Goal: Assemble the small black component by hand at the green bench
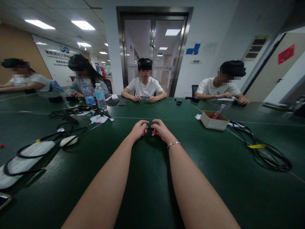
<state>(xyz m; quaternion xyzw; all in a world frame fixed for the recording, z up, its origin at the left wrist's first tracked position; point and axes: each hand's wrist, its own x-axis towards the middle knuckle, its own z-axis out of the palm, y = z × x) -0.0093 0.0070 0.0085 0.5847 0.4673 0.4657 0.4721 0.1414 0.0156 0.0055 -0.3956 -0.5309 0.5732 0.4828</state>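
Both arms reach out over the dark green table. My left hand (pixel 138 130) is closed, thumb and fingers pinching one end of a small dark object (pixel 149 128). On its other end, my right hand (pixel 162 131) is closed in the same way, with a silver bangle (pixel 173 144) around that wrist. The object is short and black, with a lighter part by the left fingers. Its kind is too small to make out, and the fingertips hide most of it.
Black cables, water bottles (pixel 100 97) and paper scraps (pixel 98 119) lie to the left, with a white mouse (pixel 69 141) nearer. At right stand a small open box (pixel 214 121) and a coiled cable (pixel 269 152). Several people in headsets sit around the table (pixel 152 190).
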